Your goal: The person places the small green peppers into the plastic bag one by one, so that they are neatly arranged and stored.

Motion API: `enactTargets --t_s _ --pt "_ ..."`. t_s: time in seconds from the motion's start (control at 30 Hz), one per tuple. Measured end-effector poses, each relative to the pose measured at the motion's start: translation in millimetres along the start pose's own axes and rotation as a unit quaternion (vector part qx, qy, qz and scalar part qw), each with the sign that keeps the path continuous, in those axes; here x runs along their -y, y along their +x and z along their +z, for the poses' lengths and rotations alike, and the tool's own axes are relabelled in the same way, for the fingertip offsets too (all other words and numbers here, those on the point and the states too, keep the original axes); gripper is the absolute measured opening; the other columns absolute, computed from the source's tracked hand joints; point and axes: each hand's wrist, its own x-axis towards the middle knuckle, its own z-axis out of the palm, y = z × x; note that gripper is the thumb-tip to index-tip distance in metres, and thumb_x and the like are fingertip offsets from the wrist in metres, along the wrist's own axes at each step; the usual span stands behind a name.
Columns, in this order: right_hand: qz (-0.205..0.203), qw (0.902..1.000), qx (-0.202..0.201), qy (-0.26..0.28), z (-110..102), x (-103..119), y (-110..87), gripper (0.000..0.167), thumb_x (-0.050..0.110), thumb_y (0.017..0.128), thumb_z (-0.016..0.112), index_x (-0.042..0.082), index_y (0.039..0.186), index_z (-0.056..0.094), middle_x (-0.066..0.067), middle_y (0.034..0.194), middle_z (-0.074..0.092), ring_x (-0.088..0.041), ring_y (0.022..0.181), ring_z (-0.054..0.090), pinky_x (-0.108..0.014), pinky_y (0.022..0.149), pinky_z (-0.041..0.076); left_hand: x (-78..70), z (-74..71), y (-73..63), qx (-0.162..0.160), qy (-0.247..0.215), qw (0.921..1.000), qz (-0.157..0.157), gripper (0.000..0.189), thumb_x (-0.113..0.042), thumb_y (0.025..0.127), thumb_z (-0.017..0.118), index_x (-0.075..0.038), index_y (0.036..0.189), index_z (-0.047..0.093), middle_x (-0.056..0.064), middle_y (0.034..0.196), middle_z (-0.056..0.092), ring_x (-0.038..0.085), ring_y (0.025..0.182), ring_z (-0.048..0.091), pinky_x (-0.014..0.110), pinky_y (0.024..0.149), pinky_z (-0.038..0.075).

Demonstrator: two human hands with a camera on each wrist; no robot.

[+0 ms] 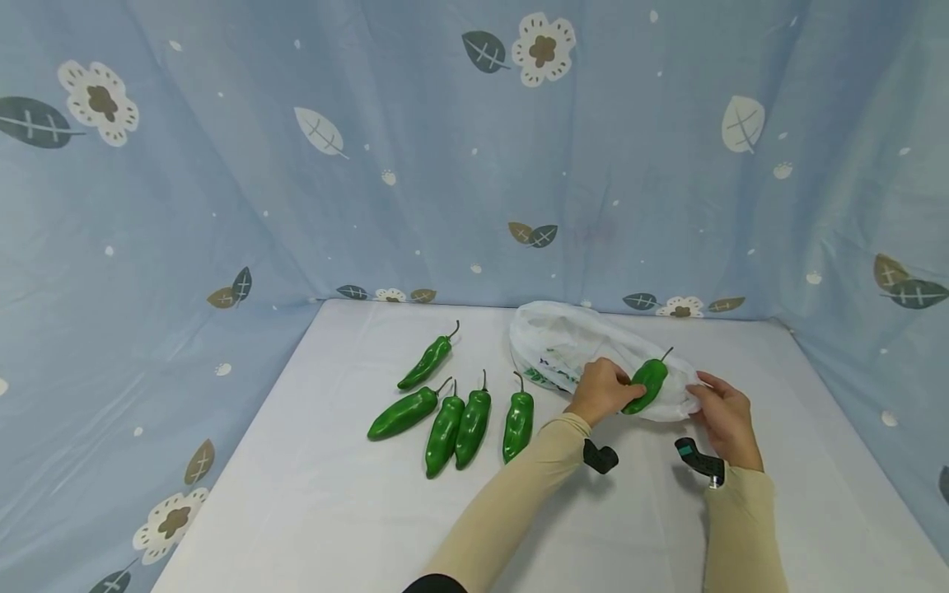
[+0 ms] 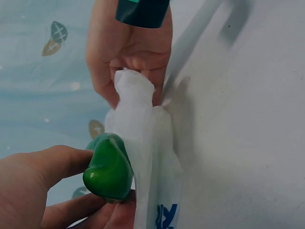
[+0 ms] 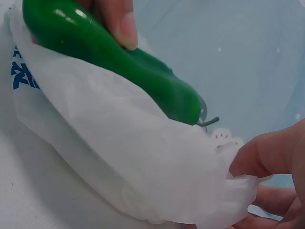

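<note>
My left hand (image 1: 599,391) pinches a green pepper (image 1: 649,384) between thumb and fingers, its stem pointing up and to the right. That pepper lies against the mouth end of a white plastic bag (image 1: 552,333), which spreads back and left over the table with printing on its side. Gripping the bag's edge at the right is my right hand (image 1: 725,416). In the right wrist view the bag film (image 3: 119,133) covers the pepper's lower side, and the right fingers (image 3: 271,152) pinch a gathered edge of plastic. Part of the left hand is hidden behind the pepper.
Several more green peppers (image 1: 473,430) lie on the white table (image 1: 296,494) left of my left forearm, one (image 1: 427,362) farther back. A blue patterned curtain (image 1: 445,165) surrounds the table at the back and sides.
</note>
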Motion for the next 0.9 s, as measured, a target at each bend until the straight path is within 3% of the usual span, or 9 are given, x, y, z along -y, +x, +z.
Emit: enactTargets --t_s 0.13,0.33,0.9 --pt "-0.001 1.0000 -0.001 -0.004 1 0 0.1 0.066 0.028 0.107 0.052 0.007 0.164 0.027 0.002 0.131 0.049 -0.001 0.101 0.051 -0.010 0.072 0.051 2.5 2.9 1.1 0.000 0.015 0.9999 -0.001 0.022 -0.028 0.091 0.080 -0.006 0.093 0.084 0.003 0.081 0.080 0.001 0.054 0.056 0.013 0.053 0.045" --pt "-0.008 1.0000 0.002 -0.003 2 0 -0.6 0.066 0.026 0.107 0.051 0.004 0.164 0.027 -0.014 0.152 0.042 0.001 0.100 0.051 -0.010 0.072 0.051 5.3 7.1 2.3 0.004 0.026 0.9997 -0.001 0.022 -0.027 0.092 0.080 -0.005 0.093 0.083 0.004 0.081 0.080 0.001 0.055 0.057 0.013 0.054 0.045" --pt "-0.004 0.9999 -0.001 -0.010 3 0 -1.5 0.066 0.027 0.107 0.049 0.005 0.164 0.025 -0.017 0.159 0.036 -0.003 0.105 0.051 -0.009 0.071 0.050 8.3 11.6 1.6 0.002 0.037 0.9993 0.001 0.021 -0.026 0.090 0.080 -0.005 0.090 0.083 0.003 0.079 0.079 0.000 0.053 0.053 0.012 0.052 0.043"
